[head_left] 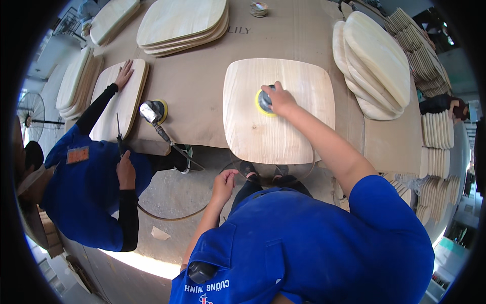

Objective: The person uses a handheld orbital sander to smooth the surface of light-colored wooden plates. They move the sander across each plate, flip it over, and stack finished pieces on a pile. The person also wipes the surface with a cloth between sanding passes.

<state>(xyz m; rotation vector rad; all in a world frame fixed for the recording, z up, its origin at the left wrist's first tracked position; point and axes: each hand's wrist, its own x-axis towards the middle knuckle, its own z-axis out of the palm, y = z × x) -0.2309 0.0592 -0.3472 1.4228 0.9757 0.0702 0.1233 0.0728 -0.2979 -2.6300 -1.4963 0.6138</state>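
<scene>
A pale wooden panel (243,126) with rounded corners lies flat before me, at the near edge of a table. On its upper middle rests a round sander (262,104) with a dark body and a yellow pad. My right hand (281,99) is closed over the sander's top, hiding part of it. Below the table edge hangs my left hand (223,186), off the panel. Its fingers are curled with thumb and forefinger together; a thin hose passes close by, but what they hold, if anything, is unclear.
Brown cardboard (192,106) covers the table. Stacked panels stand at back left (182,25) and right (377,66). A second sander (154,111) lies left, its hose looping down. A co-worker (96,182) at left has one hand on a panel (114,104), the other around a dark handheld device.
</scene>
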